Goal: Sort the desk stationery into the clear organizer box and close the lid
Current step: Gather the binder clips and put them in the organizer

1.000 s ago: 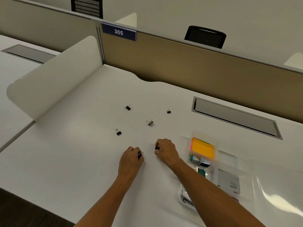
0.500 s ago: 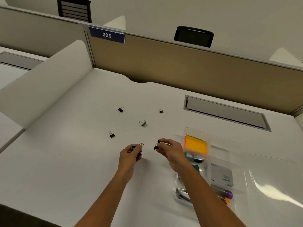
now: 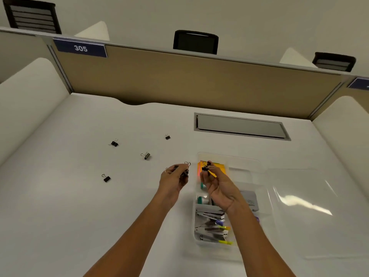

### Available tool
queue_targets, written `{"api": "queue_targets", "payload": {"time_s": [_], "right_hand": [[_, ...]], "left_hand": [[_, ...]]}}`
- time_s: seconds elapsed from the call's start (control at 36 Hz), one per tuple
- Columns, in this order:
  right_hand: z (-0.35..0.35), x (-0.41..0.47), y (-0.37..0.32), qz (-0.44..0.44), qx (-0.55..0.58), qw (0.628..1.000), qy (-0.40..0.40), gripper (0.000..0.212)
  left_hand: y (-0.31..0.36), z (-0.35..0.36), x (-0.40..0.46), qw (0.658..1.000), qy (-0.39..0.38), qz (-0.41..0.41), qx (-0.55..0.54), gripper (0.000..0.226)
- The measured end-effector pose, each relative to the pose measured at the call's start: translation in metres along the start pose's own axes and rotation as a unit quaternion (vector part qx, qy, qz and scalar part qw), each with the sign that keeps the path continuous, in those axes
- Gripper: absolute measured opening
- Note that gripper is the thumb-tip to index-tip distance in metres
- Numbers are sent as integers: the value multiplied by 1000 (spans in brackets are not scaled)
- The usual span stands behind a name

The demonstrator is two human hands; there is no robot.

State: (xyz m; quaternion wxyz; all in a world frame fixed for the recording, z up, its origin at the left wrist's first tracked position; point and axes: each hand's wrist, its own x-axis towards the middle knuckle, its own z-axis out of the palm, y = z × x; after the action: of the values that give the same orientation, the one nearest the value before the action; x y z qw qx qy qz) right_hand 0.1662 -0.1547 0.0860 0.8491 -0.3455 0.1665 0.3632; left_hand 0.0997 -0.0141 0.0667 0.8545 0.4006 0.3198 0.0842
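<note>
We see left hand (image 3: 174, 179) pinching binder clips (image 3: 182, 170); right hand (image 3: 216, 183) pinching another clip (image 3: 205, 168), organizer box (image 3: 246, 166) beneath its fingers.

The left hand (image 3: 174, 179) is pinching black binder clips (image 3: 182, 170) just left of the clear organizer box (image 3: 247, 166), wire loops sticking up past its fingers. The right hand (image 3: 217, 185) is pinching another binder clip (image 3: 206, 167) above the box's far end, in front of the orange sticky notes (image 3: 221, 169). Staplers (image 3: 209, 224) and highlighters (image 3: 224, 228) are lying in the box's near compartment. The open lid (image 3: 311, 206) is lying flat to the right of the box. Four loose clips are sitting on the white desk (image 3: 60, 216) well left of the box: the nearest (image 3: 106, 178), a middle one (image 3: 146, 155), a far-left one (image 3: 114, 143) and the farthest (image 3: 167, 137).
</note>
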Motion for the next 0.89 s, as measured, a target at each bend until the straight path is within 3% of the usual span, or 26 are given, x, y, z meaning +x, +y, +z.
{"api": "queue_targets", "payload": {"time_s": [0.11, 0.36, 0.47, 0.67, 0.78, 0.89], "right_hand": [[-17, -5, -17, -23, 24, 999, 9, 11], [-44, -9, -56, -86, 34, 994, 59, 33], [-58, -6, -72, -107, 58, 988, 97, 20], [-72, -9, -96, -135, 96, 980, 109, 21], [-78, -11, -103, -127, 149, 977, 85, 32], [-84, -9, -107, -119, 186, 974, 53, 69]], "left_hand": [[-10, 30, 7, 999, -24, 1, 23, 8], [-29, 98, 29, 994, -77, -45, 63, 15], [-36, 121, 40, 991, -77, -82, 74, 13], [-44, 145, 54, 986, -74, -132, 73, 14], [-47, 150, 59, 982, -77, -161, 64, 14], [-52, 154, 61, 980, -73, -171, 66, 22]]}}
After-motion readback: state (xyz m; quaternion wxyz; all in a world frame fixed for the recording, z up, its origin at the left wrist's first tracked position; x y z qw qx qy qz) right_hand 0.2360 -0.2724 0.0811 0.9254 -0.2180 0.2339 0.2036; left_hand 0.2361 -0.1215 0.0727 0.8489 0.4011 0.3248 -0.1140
